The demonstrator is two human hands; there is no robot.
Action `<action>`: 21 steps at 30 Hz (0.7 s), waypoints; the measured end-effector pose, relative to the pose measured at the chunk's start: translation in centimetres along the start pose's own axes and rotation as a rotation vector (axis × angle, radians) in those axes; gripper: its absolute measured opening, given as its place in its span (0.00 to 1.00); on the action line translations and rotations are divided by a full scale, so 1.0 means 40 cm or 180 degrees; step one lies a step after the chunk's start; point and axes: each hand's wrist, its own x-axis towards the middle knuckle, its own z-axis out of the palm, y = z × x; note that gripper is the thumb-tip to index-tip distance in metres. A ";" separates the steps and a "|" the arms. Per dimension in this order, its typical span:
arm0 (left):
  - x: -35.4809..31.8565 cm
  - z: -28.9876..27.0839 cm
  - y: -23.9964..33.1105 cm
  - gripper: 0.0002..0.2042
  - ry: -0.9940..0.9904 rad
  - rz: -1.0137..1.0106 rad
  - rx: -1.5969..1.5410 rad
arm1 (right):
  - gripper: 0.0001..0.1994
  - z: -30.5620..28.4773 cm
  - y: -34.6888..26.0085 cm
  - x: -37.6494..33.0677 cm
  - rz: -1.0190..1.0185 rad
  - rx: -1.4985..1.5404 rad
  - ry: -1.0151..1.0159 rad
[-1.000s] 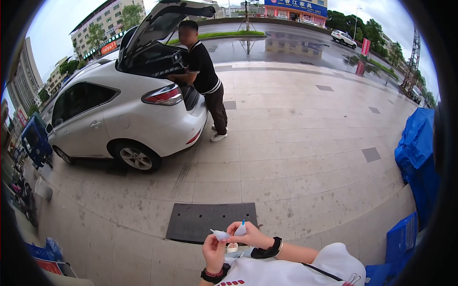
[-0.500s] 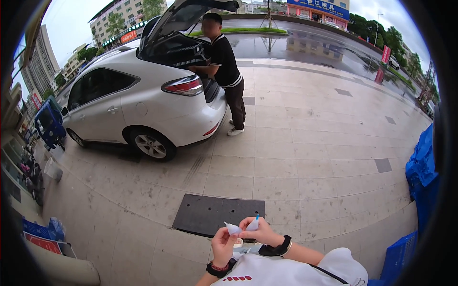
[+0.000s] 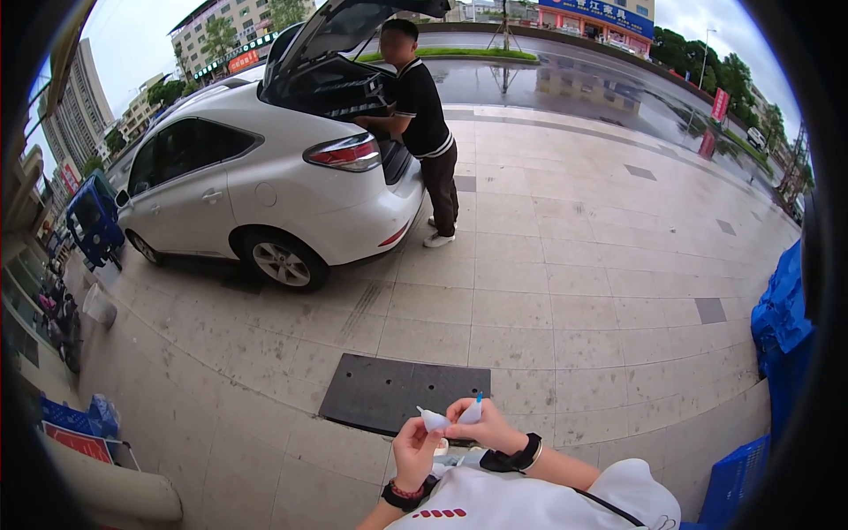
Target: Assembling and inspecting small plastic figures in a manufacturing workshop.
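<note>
**Two hands on small white pieces above the pavement**

Both hands are raised close together at the lower edge of the view, in front of a white shirt (image 3: 530,499). The left hand (image 3: 415,450) pinches a small white piece (image 3: 433,419) between thumb and fingertips; its fingers are closed on it. The right hand (image 3: 484,426) grips a slim white tube with a blue tip (image 3: 473,410), the tip pointing up, and its fingers are wrapped around the lower part. The two white items sit just beside each other, almost touching; whether they actually meet cannot be told at this size. A dark watch (image 3: 517,458) is on the right wrist and a dark band (image 3: 402,495) on the left.

Just beyond the hands lies a dark rectangular drain cover (image 3: 389,393) set in the tiled pavement (image 3: 565,300). Farther off stands a white car (image 3: 256,181) with its rear hatch open. Another person in a black shirt (image 3: 424,132) stands at the open back of the car, arms reaching inside. A blue cover (image 3: 782,318) is at the right edge, with a blue crate (image 3: 738,481) below it. A blue three-wheeler (image 3: 93,221) is parked at the left, and a wet road (image 3: 583,84) runs behind the pavement.
</note>
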 end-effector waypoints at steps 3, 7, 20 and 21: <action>0.001 0.000 0.000 0.07 -0.0010 0.0012 0.0008 | 0.09 0.000 -0.002 0.002 -0.0026 -0.0012 0.0016; 0.001 0.000 0.000 0.07 -0.0011 -0.0006 0.0054 | 0.09 0.000 -0.004 0.001 -0.0010 0.0021 0.0018; -0.005 -0.001 0.006 0.07 0.0025 -0.0171 0.0032 | 0.10 0.007 0.003 -0.005 0.0030 0.0160 -0.0005; -0.006 -0.001 0.006 0.07 0.0026 -0.0173 0.0032 | 0.10 0.006 0.004 -0.005 0.0047 0.0160 -0.0024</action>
